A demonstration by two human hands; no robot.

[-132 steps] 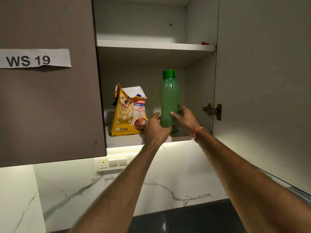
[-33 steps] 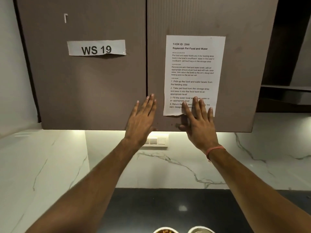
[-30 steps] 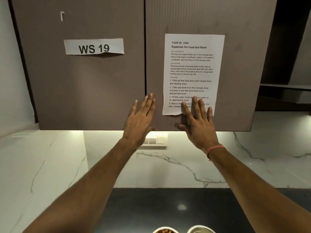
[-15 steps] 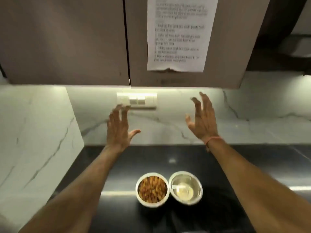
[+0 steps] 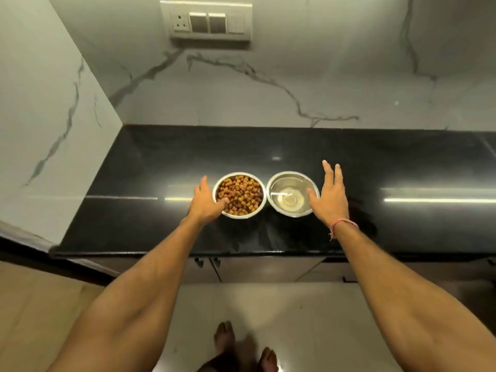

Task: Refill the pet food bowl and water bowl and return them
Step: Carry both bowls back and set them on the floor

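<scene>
- Pet food bowl, round shiny steel heaped with brown kibble (image 5: 239, 195), sits mid-table on the glossy black table (image 5: 150, 167), touching the round steel water bowl (image 5: 292, 194) at its 3 o'clock.
- Both hands have dropped from the closed cupboard doors; refilling looks finished, only the return remains.
- Left hand (image 5: 206, 201), grip open, meets the food bowl's 9 o'clock rim.
- Right hand (image 5: 328, 196), grip open, flanks the water bowl at 3 o'clock.
- Water lies clear and shallow; expect sloshing.

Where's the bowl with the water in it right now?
The water bowl sits on the black counter, immediately right of the food bowl, with the right hand at its right rim.
</scene>
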